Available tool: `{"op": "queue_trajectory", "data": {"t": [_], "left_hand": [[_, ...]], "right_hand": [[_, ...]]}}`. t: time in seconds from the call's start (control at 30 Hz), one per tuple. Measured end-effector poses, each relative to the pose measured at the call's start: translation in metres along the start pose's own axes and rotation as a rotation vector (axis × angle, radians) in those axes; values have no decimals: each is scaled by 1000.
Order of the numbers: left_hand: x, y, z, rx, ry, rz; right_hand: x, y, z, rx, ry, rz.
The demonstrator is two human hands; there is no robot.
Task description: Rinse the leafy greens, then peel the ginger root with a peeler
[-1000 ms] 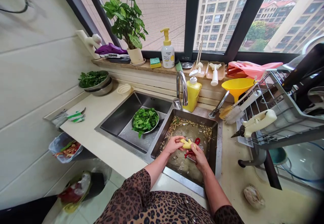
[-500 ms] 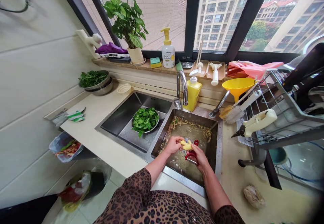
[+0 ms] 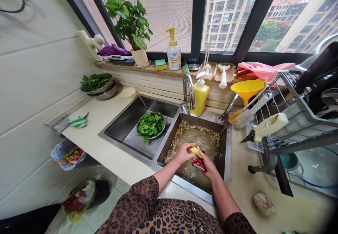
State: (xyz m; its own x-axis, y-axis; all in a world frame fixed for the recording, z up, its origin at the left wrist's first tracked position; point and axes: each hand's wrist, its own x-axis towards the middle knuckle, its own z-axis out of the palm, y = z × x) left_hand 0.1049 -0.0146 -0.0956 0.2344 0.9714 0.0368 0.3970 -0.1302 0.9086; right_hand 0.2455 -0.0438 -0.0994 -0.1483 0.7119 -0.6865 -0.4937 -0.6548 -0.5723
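Over the right sink basin (image 3: 221,170), my left hand (image 3: 185,153) pinches one side of a pale yellow piece of ginger (image 3: 195,151). The fingers of my right hand (image 3: 208,164) close on its other side, so both hands grip it. A red peeler (image 3: 198,164) is also held in my right hand, its metal blade lying below the ginger. Murky water with many peel scraps (image 3: 182,128) fills the basin beneath. Part of the peeler's handle is hidden by my fingers.
Left of my hands, a bowl of green leaves (image 3: 151,125) sits in the other basin. The faucet (image 3: 190,89) and a yellow soap bottle (image 3: 200,98) stand behind. A wire dish rack (image 3: 266,135) crowds the right, with a wrapped lump (image 3: 264,203) in front.
The ginger has been turned in my fingers, and the peeler has shifted slightly, with its red handle end now mostly covered. Both hands remain over the basin.
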Motion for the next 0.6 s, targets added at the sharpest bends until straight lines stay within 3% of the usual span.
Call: {"op": "queue_trajectory", "data": {"t": [0.17, 0.6], "left_hand": [[1, 7, -3, 37, 44, 16], [2, 3, 4, 130, 79, 41]], "right_hand": [[0, 3, 1, -39, -68, -41], [-2, 6, 8, -172, -12, -160]]}}
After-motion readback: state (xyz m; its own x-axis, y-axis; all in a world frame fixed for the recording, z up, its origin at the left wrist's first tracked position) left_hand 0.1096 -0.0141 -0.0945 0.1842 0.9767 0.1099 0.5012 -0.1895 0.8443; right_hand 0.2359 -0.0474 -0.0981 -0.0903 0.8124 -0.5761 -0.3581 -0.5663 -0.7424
